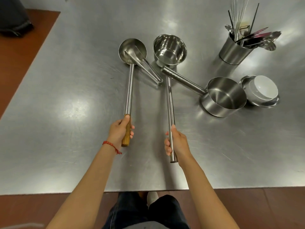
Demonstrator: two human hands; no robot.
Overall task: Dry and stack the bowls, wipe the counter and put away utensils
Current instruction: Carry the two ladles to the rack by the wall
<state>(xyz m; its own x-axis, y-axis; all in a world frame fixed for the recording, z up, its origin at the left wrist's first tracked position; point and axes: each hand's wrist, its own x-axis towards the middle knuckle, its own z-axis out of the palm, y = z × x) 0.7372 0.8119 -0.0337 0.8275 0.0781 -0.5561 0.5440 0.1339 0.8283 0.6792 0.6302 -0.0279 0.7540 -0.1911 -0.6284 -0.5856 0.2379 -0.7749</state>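
Note:
My left hand (119, 130) grips the wooden end of a long steel ladle (129, 90), whose round cup lies at the middle of the steel counter (66, 96). My right hand (176, 142) holds the steel handle of a deep ladle (170, 48) whose cup sits beside the first. A third ladle (226, 95) with a pot-shaped cup lies to the right, its handle pointing left. A shorter tapered scoop handle (151, 71) rests in the first cup. A white bowl (262, 89) sits stacked in steel bowls at the right.
A steel utensil holder (234, 50) with a whisk, spoons and dark utensils stands at the back right. The counter's front edge runs just before my legs. Red-brown floor lies to the left, with a dark bin (13, 17) at the top left corner.

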